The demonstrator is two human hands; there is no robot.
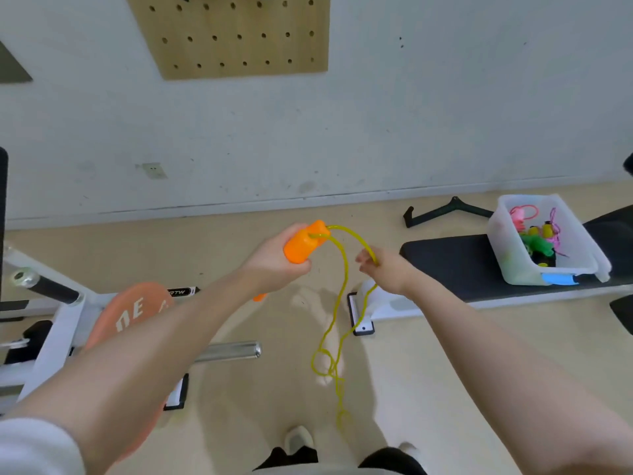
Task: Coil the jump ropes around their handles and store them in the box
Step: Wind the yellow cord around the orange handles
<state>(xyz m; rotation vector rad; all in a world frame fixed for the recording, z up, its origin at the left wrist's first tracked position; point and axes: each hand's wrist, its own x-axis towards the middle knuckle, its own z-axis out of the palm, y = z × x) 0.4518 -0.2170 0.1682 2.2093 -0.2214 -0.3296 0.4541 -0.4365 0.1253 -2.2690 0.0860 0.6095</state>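
From the head camera, at centre frame, your left hand grips the orange handles, a smooth, chunky plastic cylinder shape held up and level, probably so the cord can be wound around it. Just right of it, your right hand pinches the yellow rope, a thin, glossy cord that arcs from the handle's end to your fingers, then hangs slack in tangled loops toward the floor. The translucent plastic box waits at the right edge on the black padded table, already holding coiled ropes.
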